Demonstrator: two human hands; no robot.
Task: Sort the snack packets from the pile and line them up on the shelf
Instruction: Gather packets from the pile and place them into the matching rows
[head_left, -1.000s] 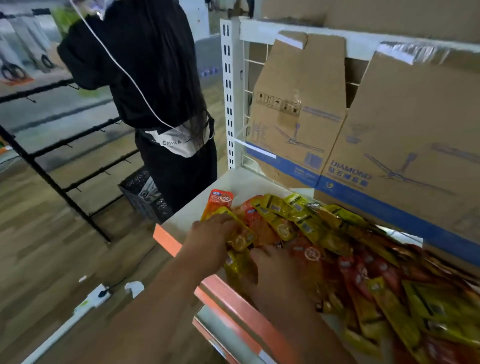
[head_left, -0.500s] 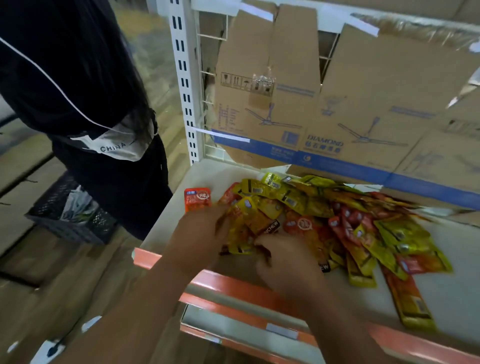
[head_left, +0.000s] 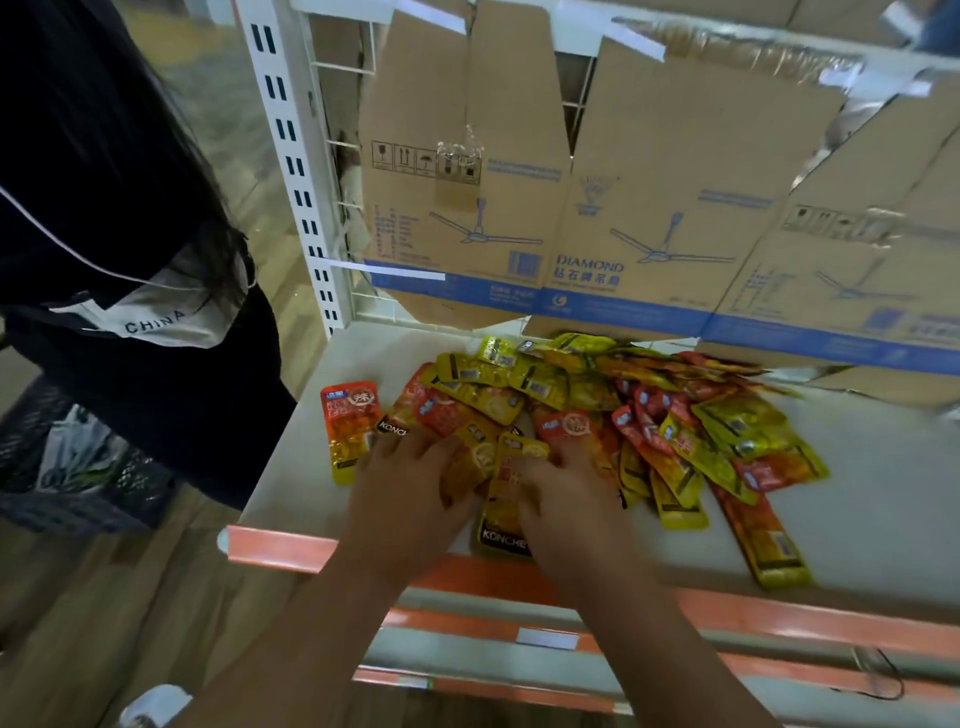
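A heap of yellow and red snack packets (head_left: 597, 410) lies on the white shelf (head_left: 872, 499). One orange-red packet (head_left: 349, 423) lies apart at the heap's left edge. My left hand (head_left: 410, 493) rests flat on packets at the heap's near left, fingers spread. My right hand (head_left: 569, 501) presses on packets beside it, fingers stretched forward. Between the two hands a yellow packet with a black end (head_left: 505, 501) points at the shelf's orange front edge (head_left: 280, 548), its right side hidden under my right hand.
Flattened cardboard fan boxes (head_left: 649, 208) line the back of the shelf. A white slotted upright (head_left: 296, 171) stands at the back left. A person in black (head_left: 130, 260) stands left of the shelf, a black crate (head_left: 67, 467) on the floor beside them. A lower shelf (head_left: 519, 660) sits below.
My view has swung right and down onto the shelf. Both hands have slid nearer the front edge, and the yellow packet now lies between them. The orange-red packet stays apart at the left.
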